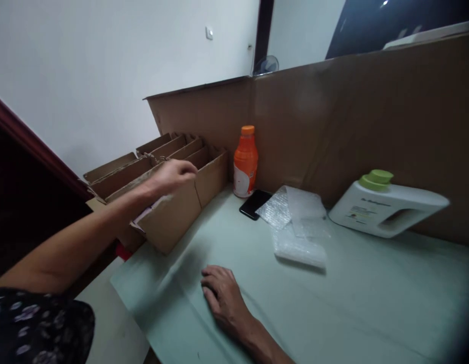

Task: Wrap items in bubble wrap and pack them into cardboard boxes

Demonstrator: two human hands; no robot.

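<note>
The left hand [173,177] reaches over an open cardboard box [169,202], fingers curled together at its top edge; whether they pinch anything cannot be told. A white-and-purple packet [148,212] shows just under the wrist, inside the box. The right hand [222,296] lies flat, palm down, fingers loosely together, on the pale green counter [371,303], holding nothing.

Three or so open cardboard boxes stand in a row at the counter's left end, against a tall cardboard screen [351,116] that runs along the back. Beside the boxes stands one orange bottle [245,162] with an orange cap. Next to it lie one black phone [255,203], one pile of bubble wrap [297,227], and one white jug [388,207] with a green cap, on its side. Behind are white walls [124,65] and a dark door frame [263,30].
</note>
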